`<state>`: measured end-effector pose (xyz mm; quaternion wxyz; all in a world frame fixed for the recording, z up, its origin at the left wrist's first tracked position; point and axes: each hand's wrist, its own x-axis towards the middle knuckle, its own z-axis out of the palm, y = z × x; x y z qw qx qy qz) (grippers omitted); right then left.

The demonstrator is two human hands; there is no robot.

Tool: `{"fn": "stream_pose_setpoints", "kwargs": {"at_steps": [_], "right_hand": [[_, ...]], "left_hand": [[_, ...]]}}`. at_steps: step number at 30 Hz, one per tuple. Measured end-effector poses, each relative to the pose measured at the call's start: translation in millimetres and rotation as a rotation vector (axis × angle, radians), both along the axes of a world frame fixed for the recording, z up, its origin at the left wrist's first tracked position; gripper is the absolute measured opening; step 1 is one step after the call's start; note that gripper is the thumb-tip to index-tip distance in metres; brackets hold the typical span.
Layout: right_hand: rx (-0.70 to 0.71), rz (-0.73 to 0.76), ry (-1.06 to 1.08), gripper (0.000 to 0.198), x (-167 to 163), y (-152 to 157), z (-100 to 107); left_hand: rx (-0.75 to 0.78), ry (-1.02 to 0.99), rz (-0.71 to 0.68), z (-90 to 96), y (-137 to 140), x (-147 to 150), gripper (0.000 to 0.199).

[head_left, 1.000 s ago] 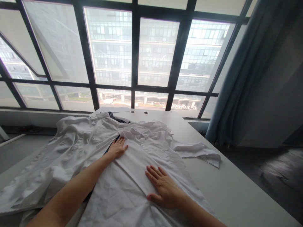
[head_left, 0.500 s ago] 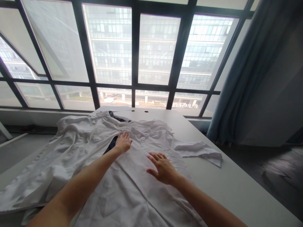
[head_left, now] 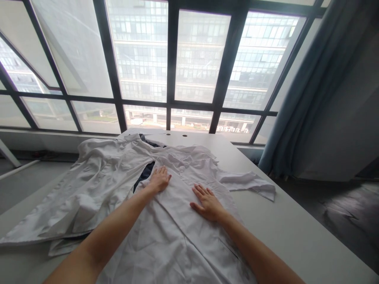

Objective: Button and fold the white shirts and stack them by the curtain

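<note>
Across the near part of a white worktop (head_left: 296, 228), a white shirt (head_left: 171, 244) lies spread out, its collar end (head_left: 174, 159) toward the window and its lower part running out of view at the bottom edge. Creases run over its body, one long fold slanting down the middle. One sleeve (head_left: 247, 182) stretches out to the right, the cuff lying near the edge of the worktop.

The left hand (head_left: 160, 179) rests palm down on the upper part of the shirt, its fingers extended and close together, the thumb out to the side. Lower and to the right, the right hand (head_left: 207, 205) is also palm down over the shirt, fingers straight and slightly spread, thumb held apart.

Just left of the shirt, a second white garment (head_left: 100, 173) lies rumpled. Dark cloth (head_left: 145, 174) shows between the two beside the left hand; whether it belongs to either one cannot be told.

Beyond the collars, two dark round holes (head_left: 184, 135) mark the worktop's far end. Past that stands a dark-framed window (head_left: 173, 59), with a blue-grey curtain (head_left: 308, 98) hanging to the right.
</note>
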<state>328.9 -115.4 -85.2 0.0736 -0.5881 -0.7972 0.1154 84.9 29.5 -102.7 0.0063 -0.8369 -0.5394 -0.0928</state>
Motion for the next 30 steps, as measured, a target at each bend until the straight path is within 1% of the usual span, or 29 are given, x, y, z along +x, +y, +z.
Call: {"fn": "stream_pose_setpoints", "kwargs": {"at_steps": [1,3,5,7,9,11,13,14,16,17,18,20,22,23,25,28,30], "right_hand": [[0.004,0.004,-0.002,0.083,1,0,-1],[0.014,0.016,-0.008,0.083,5,1,-2],[0.037,0.037,-0.008,0.082,9,4,-3],[0.064,0.064,-0.009,0.079,13,9,-3],[0.088,0.074,-0.022,0.076,15,14,-2],[0.104,0.054,-0.052,0.074,16,19,-1],[0.123,0.017,-0.092,0.074,15,21,0],[0.136,-0.001,-0.111,0.074,14,21,0],[0.166,-0.025,-0.14,0.073,13,20,-1],[0.181,-0.029,-0.147,0.072,12,18,-1],[0.192,-0.03,-0.15,0.072,12,17,-2],[0.208,-0.025,-0.148,0.072,12,16,-3],[0.217,-0.025,-0.142,0.072,13,15,-4],[0.219,-0.026,-0.137,0.071,13,16,-4],[0.218,-0.032,-0.123,0.07,14,16,-5],[0.21,-0.044,-0.101,0.068,15,18,-7],[0.208,-0.048,-0.098,0.067,16,18,-8]], "left_hand": [[0.043,-0.015,-0.057,-3.0,-16,1,0.06],[0.083,-0.045,-0.226,-9.8,-48,0,0.063],[0.039,-0.059,-0.396,-13.1,-72,-9,0.064],[-0.042,-0.051,-0.493,-9.7,-80,-23,0.063],[-0.107,-0.023,-0.505,-0.9,-75,-36,0.062],[-0.13,0.019,-0.474,9.7,-67,-42,0.059],[-0.088,0.043,-0.431,19.2,-70,-40,0.055],[-0.042,0.032,-0.422,23.1,-78,-37,0.053],[0.061,-0.03,-0.46,28.8,-106,-27,0.046],[0.097,-0.078,-0.521,30.5,-125,-22,0.043],[0.101,-0.111,-0.602,31.5,-144,-17,0.041],[0.051,-0.157,-0.795,32.1,-179,-7,0.041],[-0.006,-0.16,-0.961,32.2,-201,0,0.036],[-0.025,-0.151,-1.01,32.5,-207,3,0.031],[-0.036,-0.13,-1.031,34.2,-210,8,0.023],[-0.053,-0.13,-1.026,38.0,-201,14,0.018],[-0.089,-0.15,-1.064,39.8,-197,18,0.015]]}}
